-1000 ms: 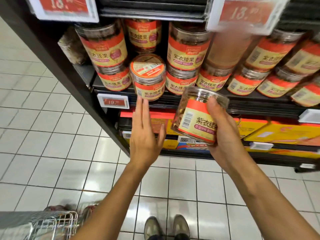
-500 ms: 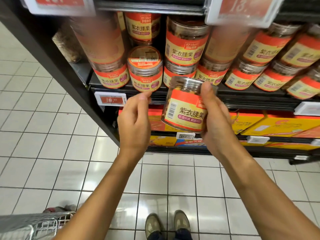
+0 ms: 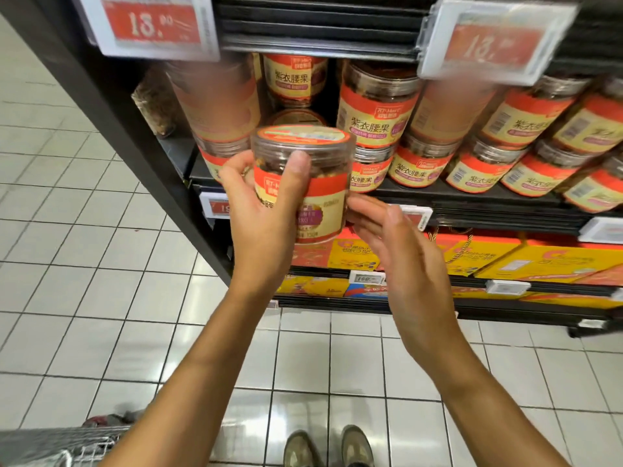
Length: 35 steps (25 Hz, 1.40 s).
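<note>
Closest in, a pair of shoes (image 3: 328, 446) is seen on the white tiled floor (image 3: 101, 298), and a bit of a wire cart (image 3: 57, 443) is caught in the bottom-left corner. Further up, a clear jar (image 3: 325, 197) with an orange-and-cream label is held upright in mid-air, just in front of the shelf (image 3: 455, 194). It's wrapped by the left hand (image 3: 266, 217), grip curled round its left side and thumb laid across the front. The right hand (image 3: 404, 261) is kept flat, grip spread, with only the fingertips (image 3: 354, 207) touching the jar's lower right side. Behind, the shelf is packed with matching jars (image 3: 377, 109), stacked two high. Yellow boxes (image 3: 505, 261) are stocked underneath, and red price tags (image 3: 155, 23) are clipped above.
</note>
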Each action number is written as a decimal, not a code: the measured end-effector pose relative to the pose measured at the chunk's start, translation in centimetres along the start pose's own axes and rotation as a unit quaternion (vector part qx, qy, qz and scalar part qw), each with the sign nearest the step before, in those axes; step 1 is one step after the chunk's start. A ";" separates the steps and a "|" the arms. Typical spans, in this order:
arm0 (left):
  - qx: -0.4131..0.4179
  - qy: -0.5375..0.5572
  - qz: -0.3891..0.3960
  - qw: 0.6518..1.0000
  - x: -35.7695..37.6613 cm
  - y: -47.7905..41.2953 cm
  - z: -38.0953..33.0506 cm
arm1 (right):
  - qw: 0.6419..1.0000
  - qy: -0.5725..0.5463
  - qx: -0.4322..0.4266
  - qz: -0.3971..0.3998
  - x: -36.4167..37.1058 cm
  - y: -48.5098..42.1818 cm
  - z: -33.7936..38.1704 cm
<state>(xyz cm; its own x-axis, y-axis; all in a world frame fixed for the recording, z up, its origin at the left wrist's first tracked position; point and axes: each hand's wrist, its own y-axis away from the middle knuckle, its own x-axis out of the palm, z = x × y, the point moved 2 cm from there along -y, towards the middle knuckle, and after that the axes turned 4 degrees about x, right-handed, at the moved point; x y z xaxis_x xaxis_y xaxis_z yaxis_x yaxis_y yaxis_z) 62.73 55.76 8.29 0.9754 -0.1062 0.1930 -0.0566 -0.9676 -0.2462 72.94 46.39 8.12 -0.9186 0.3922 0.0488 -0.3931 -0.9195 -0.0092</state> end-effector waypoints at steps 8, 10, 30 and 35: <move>0.006 -0.188 0.027 0.982 0.1 -5.4 0.1 | 0.996 0.085 -0.003 0.032 2.0 -7.5 0.9; -0.001 -0.155 0.046 0.987 -0.9 -5.2 1.2 | 0.995 0.100 -0.014 0.005 2.0 -8.3 0.3; -0.082 -0.128 -0.076 0.985 -3.8 7.0 -9.1 | 0.977 0.192 0.053 0.082 0.3 -0.9 4.1; -0.121 -0.128 -0.199 0.964 -9.8 17.7 -16.4 | 0.956 0.151 0.051 0.247 5.9 6.3 7.7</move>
<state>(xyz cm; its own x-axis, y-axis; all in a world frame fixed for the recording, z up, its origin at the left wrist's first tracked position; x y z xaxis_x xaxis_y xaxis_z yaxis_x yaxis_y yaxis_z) 48.63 35.91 17.58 0.9488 0.3151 -0.0216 0.3157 -0.9483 0.0330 65.32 42.68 16.05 -0.9672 -0.1136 -0.2273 0.0826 -0.9865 0.1412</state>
